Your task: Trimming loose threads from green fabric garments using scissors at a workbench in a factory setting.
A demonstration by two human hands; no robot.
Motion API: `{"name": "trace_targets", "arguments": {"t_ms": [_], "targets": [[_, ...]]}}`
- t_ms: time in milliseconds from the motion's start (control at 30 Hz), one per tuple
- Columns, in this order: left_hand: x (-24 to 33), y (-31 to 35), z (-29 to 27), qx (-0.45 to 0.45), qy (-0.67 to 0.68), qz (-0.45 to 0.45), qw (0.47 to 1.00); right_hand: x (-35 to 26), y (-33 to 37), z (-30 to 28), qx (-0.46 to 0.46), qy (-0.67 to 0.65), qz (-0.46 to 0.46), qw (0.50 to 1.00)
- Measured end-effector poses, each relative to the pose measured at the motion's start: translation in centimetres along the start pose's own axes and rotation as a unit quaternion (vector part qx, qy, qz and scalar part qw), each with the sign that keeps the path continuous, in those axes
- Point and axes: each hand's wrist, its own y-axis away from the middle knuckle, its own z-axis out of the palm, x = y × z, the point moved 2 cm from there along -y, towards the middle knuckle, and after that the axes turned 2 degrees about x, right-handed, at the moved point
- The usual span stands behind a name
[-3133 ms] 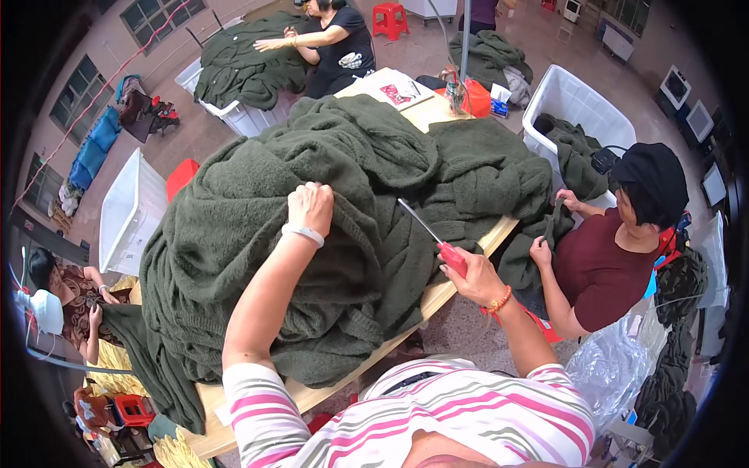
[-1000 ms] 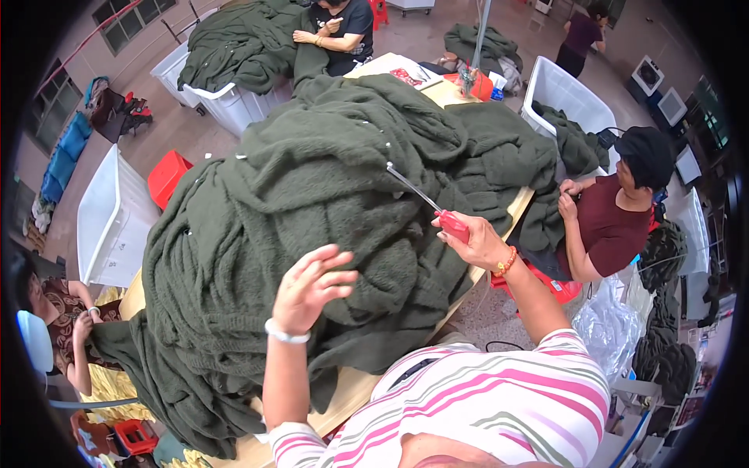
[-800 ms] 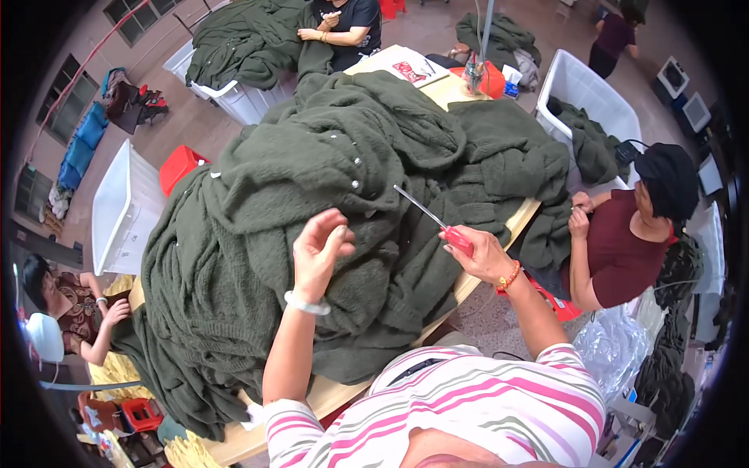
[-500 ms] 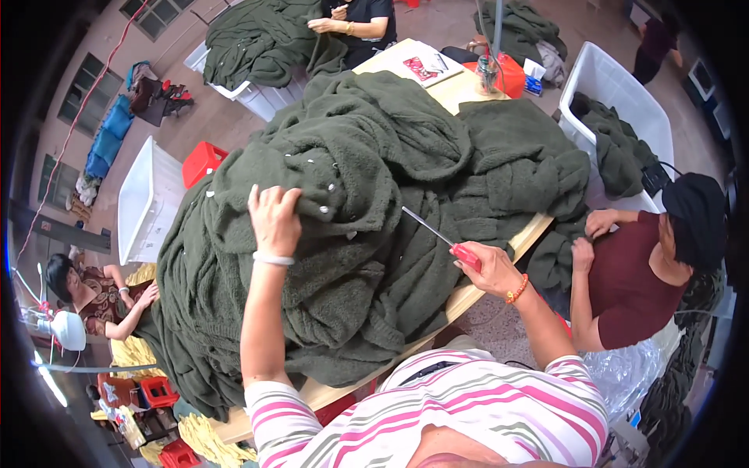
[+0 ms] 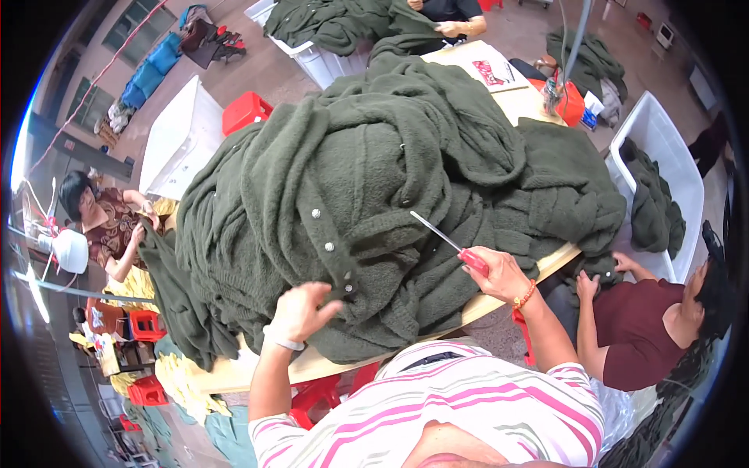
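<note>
Head view, right hand: the right hand point(image 5: 499, 277) is clamped around the handle of a red-handled tool point(image 5: 473, 260); its thin metal shaft points up and left over the pile.
Left hand: the left hand point(image 5: 303, 312) is blurred and loosely spread, thumb apart from the fingers, near the pile's front; whether it touches cloth I cannot tell. The hands are well apart.
Green pile: a heap of dark green garments point(image 5: 359, 164) lies on the bench point(image 5: 232, 376), covering most of it; a strip of pale buttons point(image 5: 328, 247) faces up just beyond the left hand.
Bench's far end: a white sheet point(image 5: 493, 72) with red print, a jar point(image 5: 552, 95) and an orange-red container point(image 5: 573, 105); a grey pole point(image 5: 579, 43) rises there.
Around it: white bins at left point(image 5: 183, 140), far side and right point(image 5: 693, 183); a red stool point(image 5: 246, 113) beside the left bin.
Co-workers: one in a patterned top point(image 5: 105, 226) at left, one in maroon point(image 5: 636, 335) at right, both handling green cloth.
Cut off: the far co-worker in black point(image 5: 455, 11) loses the head at the upper edge.
Hidden: the pile's underside; garments overlap too much to count.
Hard to make out: whether the tool's tip touches cloth.
</note>
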Motion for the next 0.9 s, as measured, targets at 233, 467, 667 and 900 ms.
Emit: {"name": "trace_targets", "arguments": {"t_ms": [233,467,667,900], "targets": [[0.4,-9.9,-1.9,0.422,0.089,0.028,0.902,-4.7,-1.9,2.6,-0.023,0.011,-0.03,0.999],[-2.6,-13.6,0.8,0.434,0.182,0.09,0.878,-8.6,-4.0,4.4,-0.092,0.096,0.012,0.991],[-5.8,-14.0,2.8,0.236,0.556,0.016,0.797,-11.3,-5.3,5.3,-0.121,0.123,0.049,0.984],[-6.4,-13.1,3.7,0.219,0.619,0.045,0.753,-11.5,-5.7,5.9,-0.161,0.164,0.042,0.972]]}}
